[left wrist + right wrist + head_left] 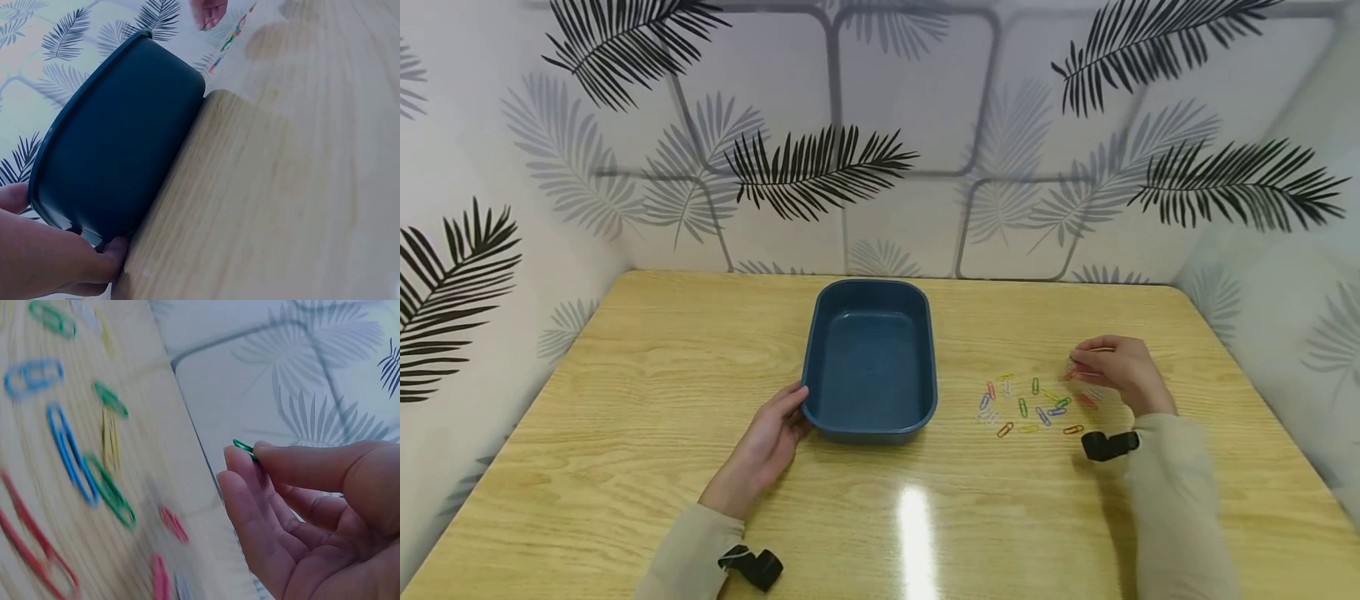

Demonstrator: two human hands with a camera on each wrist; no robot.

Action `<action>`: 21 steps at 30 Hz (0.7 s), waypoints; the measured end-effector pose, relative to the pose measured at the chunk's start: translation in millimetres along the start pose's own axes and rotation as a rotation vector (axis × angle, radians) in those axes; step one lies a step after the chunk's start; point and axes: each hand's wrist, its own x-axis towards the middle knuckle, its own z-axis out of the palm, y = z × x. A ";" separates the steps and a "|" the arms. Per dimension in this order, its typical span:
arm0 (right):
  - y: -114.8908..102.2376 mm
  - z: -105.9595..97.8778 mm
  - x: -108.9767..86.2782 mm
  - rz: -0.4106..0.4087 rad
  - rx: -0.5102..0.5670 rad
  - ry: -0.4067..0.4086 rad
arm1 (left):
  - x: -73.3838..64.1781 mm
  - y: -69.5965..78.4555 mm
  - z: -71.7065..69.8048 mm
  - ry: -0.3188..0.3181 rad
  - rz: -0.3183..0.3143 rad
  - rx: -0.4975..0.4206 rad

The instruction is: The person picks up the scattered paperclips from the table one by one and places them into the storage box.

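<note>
My left hand [767,442] grips a dark blue plastic basin [871,375] at its near left corner, thumb at the rim and fingers against the outer wall. The basin is upright on the table, and nothing shows inside it. Over the right part of the table, my right hand [1116,371] pinches a green paper clip [244,448] between thumb and index finger, lifted off the wood. Loose paper clips [1022,407] in red, blue, green, yellow and white lie scattered between the basin and my right hand.
The wooden table [647,400] ends at the back against a wall [910,100] printed with leaves. Near the right wrist lies a red paper clip [1073,430], and a light glare falls on the wood in front of the basin.
</note>
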 end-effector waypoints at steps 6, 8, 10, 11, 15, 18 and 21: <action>-15.6 32.3 -3.2 -0.060 0.027 -0.022 | -0.4 0.1 -1.0 0.000 -0.002 0.006; -22.7 43.7 -4.0 -0.080 0.019 -0.025 | -0.4 0.1 -1.5 -0.002 -0.003 0.004; -30.2 55.0 -4.6 -0.092 0.025 -0.029 | -0.8 0.4 -2.1 0.002 -0.003 -0.002; -33.9 60.5 -4.7 -0.096 0.034 -0.031 | -0.8 0.4 -2.4 0.001 -0.003 -0.004; -46.4 80.5 -5.0 -0.107 0.079 -0.043 | -1.1 0.5 -2.8 -0.006 -0.005 -0.004; -53.5 93.6 -4.6 -0.120 0.109 -0.049 | -0.5 -0.2 -2.5 -0.020 -0.007 0.000; -60.8 106.7 -4.8 -0.137 0.123 -0.060 | 0.2 -0.7 -1.3 -0.018 -0.004 -0.002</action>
